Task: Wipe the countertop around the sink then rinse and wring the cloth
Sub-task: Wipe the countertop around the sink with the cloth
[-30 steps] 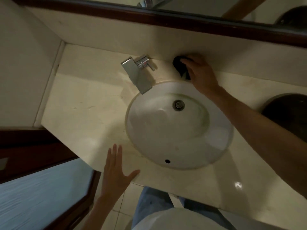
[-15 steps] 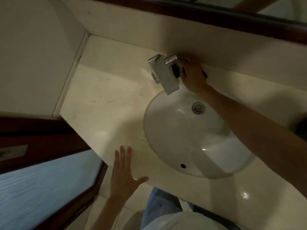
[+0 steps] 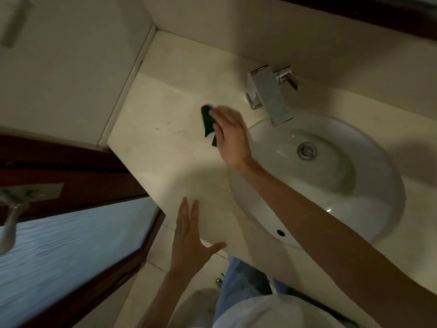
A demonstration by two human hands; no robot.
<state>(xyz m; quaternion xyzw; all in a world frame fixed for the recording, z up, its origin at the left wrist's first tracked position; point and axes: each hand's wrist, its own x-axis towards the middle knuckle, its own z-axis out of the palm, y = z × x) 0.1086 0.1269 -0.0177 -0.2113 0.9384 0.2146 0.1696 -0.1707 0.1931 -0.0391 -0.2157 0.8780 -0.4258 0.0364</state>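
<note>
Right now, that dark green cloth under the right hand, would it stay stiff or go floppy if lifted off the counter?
Probably floppy: the dark green cloth lies flattened under the right hand, its edges uneven. Likely light, since one hand pushes it. It may slide easily, as the countertop looks smooth and glossy.

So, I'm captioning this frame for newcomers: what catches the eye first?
The right hand pressing a dark green cloth onto the pale countertop, left of the white sink. Next, the chrome faucet behind the basin, and the left hand flat at the counter's front edge.
</note>
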